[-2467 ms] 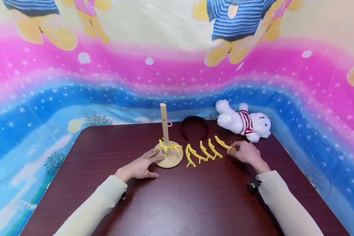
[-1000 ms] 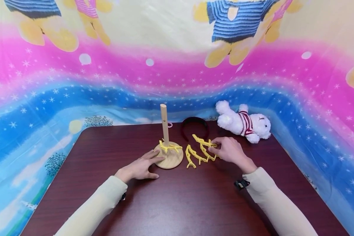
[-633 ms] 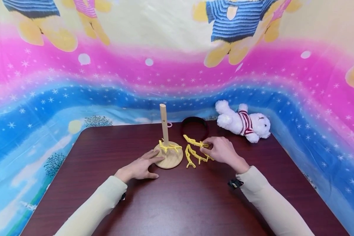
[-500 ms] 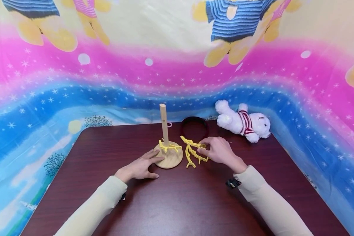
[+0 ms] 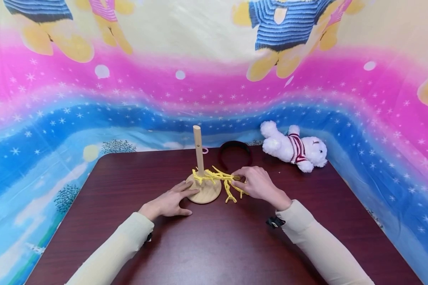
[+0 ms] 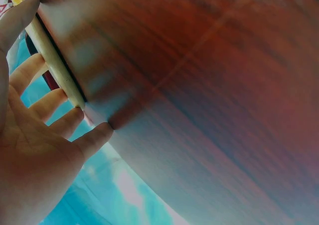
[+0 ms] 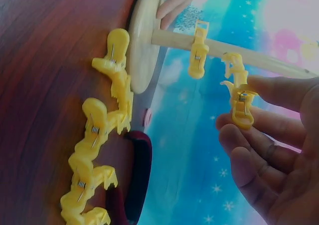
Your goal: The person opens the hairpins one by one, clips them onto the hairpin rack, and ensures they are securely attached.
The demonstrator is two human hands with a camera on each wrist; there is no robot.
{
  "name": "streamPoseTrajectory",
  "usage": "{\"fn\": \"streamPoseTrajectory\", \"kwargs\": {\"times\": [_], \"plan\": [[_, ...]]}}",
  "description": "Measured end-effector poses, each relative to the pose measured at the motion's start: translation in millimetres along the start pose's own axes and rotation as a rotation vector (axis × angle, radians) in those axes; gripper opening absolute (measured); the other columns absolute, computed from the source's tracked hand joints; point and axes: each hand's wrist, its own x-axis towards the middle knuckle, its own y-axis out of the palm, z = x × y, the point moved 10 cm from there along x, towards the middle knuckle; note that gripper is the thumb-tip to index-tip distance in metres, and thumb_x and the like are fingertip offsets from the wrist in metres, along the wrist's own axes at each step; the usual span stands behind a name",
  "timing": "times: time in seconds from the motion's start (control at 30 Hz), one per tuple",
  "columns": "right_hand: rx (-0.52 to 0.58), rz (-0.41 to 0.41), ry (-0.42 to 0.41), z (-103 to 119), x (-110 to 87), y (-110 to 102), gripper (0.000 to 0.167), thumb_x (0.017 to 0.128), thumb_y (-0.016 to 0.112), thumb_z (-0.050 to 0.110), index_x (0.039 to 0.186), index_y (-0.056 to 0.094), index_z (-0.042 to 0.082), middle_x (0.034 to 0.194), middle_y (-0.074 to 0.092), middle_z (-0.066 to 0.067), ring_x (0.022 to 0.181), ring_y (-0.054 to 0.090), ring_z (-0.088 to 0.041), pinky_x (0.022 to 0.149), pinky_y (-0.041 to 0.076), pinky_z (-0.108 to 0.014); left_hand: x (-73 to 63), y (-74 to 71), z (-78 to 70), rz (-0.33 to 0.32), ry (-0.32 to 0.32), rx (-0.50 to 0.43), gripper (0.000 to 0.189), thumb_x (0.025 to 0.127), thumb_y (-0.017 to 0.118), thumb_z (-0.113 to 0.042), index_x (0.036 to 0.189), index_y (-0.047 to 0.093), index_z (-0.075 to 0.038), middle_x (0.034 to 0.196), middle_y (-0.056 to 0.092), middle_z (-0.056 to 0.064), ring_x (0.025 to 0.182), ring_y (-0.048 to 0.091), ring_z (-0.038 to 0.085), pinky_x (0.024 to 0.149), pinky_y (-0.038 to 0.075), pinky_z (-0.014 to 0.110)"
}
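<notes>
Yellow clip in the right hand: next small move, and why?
Probably ease the held yellow clip onto the wooden post, just above the lower clip already there: the right hand pinches it with its front end facing the post, close by, and the left hand rests its fingers on the round base, which should help steady it.

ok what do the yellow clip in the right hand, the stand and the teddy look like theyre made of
The clip: probably plastic, smooth and evenly yellow, with a thin, likely metal spring. The stand: likely wood, smooth and low-sheen, going by its pale tan colour. The teddy: seemingly soft plush, from its fluffy white surface; its striped sweater looks like fabric.
</notes>
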Motion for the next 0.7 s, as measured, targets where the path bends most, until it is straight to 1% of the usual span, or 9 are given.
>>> {"fn": "streamPoseTrajectory", "kwargs": {"times": [0.2, 0.33, 0.43, 0.57, 0.7], "plan": [[-0.003, 0.002, -0.024, 10, 3.9, 3, 0.021, 0.088, 0.075, 0.032, 0.105, 0.080, 0.021, 0.084, 0.072, 0.007, 0.065, 0.056, -0.006, 0.055, 0.043, -0.023, -0.3, -0.2, -0.6, 0.005, -0.003, 0.000, 0.076, 0.085, 0.079, -0.038, 0.151, 0.046, -0.020, 0.164, 0.026, 0.019, 0.150, 0.024, 0.046, 0.116, 0.034, 0.059], [0.000, -0.009, -0.050, 16, 8.2, 5, 0.020, 0.088, 0.075, 0.031, 0.105, 0.080, 0.021, 0.086, 0.074, 0.004, 0.068, 0.061, -0.009, 0.055, 0.044, -0.024, -0.5, -0.6, -0.9, 0.002, -0.004, 0.000, 0.076, 0.084, 0.079, -0.037, 0.151, 0.046, -0.020, 0.164, 0.026, 0.019, 0.150, 0.024, 0.046, 0.116, 0.034, 0.058], [0.001, -0.010, -0.059, 20, 12.3, 6, 0.020, 0.088, 0.076, 0.030, 0.105, 0.080, 0.020, 0.089, 0.076, 0.002, 0.068, 0.062, -0.010, 0.055, 0.044, -0.024, -0.3, -0.9, -0.5, 0.000, -0.004, 0.002, 0.076, 0.084, 0.079, -0.037, 0.151, 0.046, -0.020, 0.164, 0.026, 0.019, 0.150, 0.025, 0.046, 0.116, 0.034, 0.058], [-0.003, -0.005, -0.054, 23, 17.4, 9, 0.022, 0.088, 0.076, 0.030, 0.106, 0.079, 0.018, 0.091, 0.076, 0.000, 0.064, 0.058, -0.009, 0.053, 0.042, -0.024, 0.0, -0.4, 0.4, 0.005, -0.011, 0.002, 0.076, 0.085, 0.079, -0.038, 0.151, 0.046, -0.021, 0.164, 0.026, 0.018, 0.150, 0.025, 0.045, 0.116, 0.034, 0.058], [-0.009, -0.010, -0.058, 26, 22.3, 11, 0.022, 0.089, 0.075, 0.030, 0.107, 0.079, 0.019, 0.092, 0.076, 0.000, 0.064, 0.057, -0.008, 0.054, 0.042, -0.025, 0.4, 0.4, 0.8, 0.012, -0.018, -0.003, 0.076, 0.085, 0.079, -0.038, 0.151, 0.046, -0.022, 0.165, 0.025, 0.017, 0.151, 0.024, 0.044, 0.116, 0.035, 0.057]]}}
